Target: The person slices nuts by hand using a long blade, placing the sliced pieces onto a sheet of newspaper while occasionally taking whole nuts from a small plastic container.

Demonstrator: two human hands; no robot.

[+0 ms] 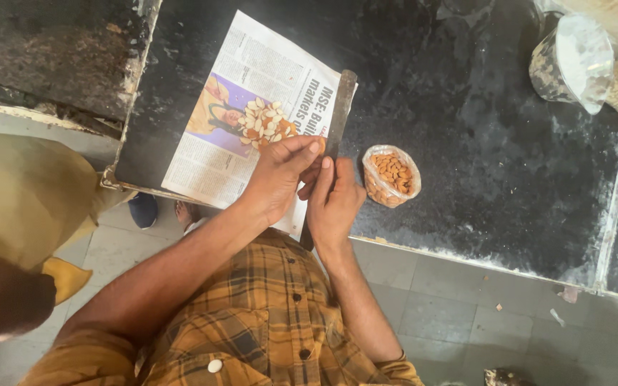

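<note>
Knife (pixel 339 107) upright at newspaper (pixel 252 107) edge, both hands' fingers (pixel 302 154) on it

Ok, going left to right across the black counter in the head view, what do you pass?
Newspaper → pile of sliced almonds → knife blade → bag of whole almonds → clear jar with a white lid.

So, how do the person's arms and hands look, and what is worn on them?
Both hands, the left hand and the right hand, are bare, with no gloves; no rings or watch are visible. The forearms are uncovered. The person wears a checked shirt in mustard yellow and dark brown, with small buttons, its sleeves ending above the forearms.
</note>
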